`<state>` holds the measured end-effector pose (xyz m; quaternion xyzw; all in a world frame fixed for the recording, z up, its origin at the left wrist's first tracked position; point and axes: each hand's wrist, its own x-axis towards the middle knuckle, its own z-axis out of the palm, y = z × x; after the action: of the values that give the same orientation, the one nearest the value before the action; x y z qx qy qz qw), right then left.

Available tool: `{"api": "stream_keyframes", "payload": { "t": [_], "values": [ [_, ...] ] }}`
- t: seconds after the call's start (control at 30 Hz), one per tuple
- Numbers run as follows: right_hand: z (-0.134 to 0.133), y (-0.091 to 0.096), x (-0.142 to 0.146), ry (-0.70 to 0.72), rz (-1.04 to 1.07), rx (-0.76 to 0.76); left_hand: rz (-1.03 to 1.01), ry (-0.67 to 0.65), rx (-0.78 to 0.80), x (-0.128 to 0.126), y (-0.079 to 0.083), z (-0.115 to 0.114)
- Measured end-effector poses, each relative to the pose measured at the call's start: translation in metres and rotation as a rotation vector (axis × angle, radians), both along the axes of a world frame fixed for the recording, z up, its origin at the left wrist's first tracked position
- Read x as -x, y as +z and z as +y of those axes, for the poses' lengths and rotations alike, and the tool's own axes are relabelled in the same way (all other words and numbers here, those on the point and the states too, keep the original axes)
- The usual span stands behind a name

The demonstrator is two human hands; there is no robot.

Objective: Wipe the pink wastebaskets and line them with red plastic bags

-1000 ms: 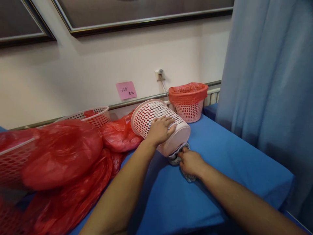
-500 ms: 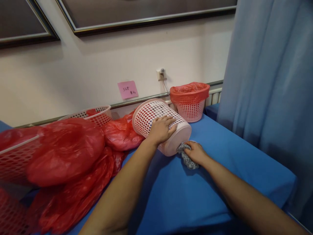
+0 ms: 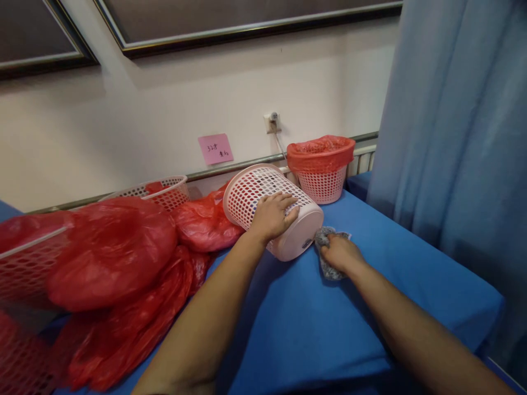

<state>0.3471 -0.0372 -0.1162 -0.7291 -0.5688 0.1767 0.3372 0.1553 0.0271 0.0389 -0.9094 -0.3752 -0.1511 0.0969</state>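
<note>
A pale pink mesh basket (image 3: 255, 189) lies tipped on its side on the blue-covered table (image 3: 370, 307), its solid base facing me. My left hand (image 3: 274, 215) lies over its upper side near the base, fingers curved around the wall, holding it. My right hand (image 3: 340, 252) is closed on a grey cloth (image 3: 323, 237), pressed on the table just right of the basket's base.
Red plastic bags (image 3: 115, 263) and other pink baskets (image 3: 164, 189) pile up on the left. A pink basket lined with a red bag (image 3: 321, 164) stands upright at the back by the wall. A blue curtain (image 3: 453, 120) hangs on the right.
My right hand has slid the grey cloth from under the basket's base out to the right of it. My left hand has stayed on the basket.
</note>
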Motion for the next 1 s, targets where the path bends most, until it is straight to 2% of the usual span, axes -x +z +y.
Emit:
{"api": "stream_keyframes", "payload": {
  "t": [0.1, 0.2, 0.33, 0.43, 0.5, 0.57, 0.63, 0.7, 0.83, 1.0],
  "values": [
    [-0.002, -0.005, 0.028, 0.116, 0.124, -0.052, -0.003, 0.006, -0.006, 0.0, 0.0, -0.001],
    [0.002, -0.007, 0.038, 0.174, 0.288, -0.108, -0.012, 0.019, -0.003, 0.001, -0.002, -0.001],
    [0.013, -0.006, 0.021, 0.06, 0.488, -0.164, -0.018, 0.039, -0.008, 0.002, -0.004, -0.002],
    [0.014, -0.002, -0.001, -0.011, 0.539, -0.173, -0.013, 0.035, 0.003, 0.002, -0.004, -0.002],
    [0.008, 0.001, -0.009, 0.049, 0.544, -0.14, -0.009, 0.03, 0.007, 0.001, -0.003, -0.001],
    [-0.001, 0.002, -0.007, 0.179, 0.559, -0.076, -0.004, 0.025, 0.005, 0.0, -0.002, -0.001],
    [-0.007, 0.0, 0.004, 0.282, 0.592, -0.022, 0.0, 0.019, 0.002, -0.001, -0.002, 0.0],
    [-0.007, -0.003, 0.02, 0.306, 0.651, -0.007, 0.003, 0.018, 0.001, -0.001, -0.002, 0.0],
    [0.005, -0.006, 0.03, 0.193, 0.824, -0.088, -0.01, 0.039, 0.002, 0.0, -0.004, 0.0],
    [0.021, -0.005, -0.009, -0.114, 0.948, -0.34, -0.02, 0.034, 0.02, 0.001, -0.005, -0.001]
  ]
}}
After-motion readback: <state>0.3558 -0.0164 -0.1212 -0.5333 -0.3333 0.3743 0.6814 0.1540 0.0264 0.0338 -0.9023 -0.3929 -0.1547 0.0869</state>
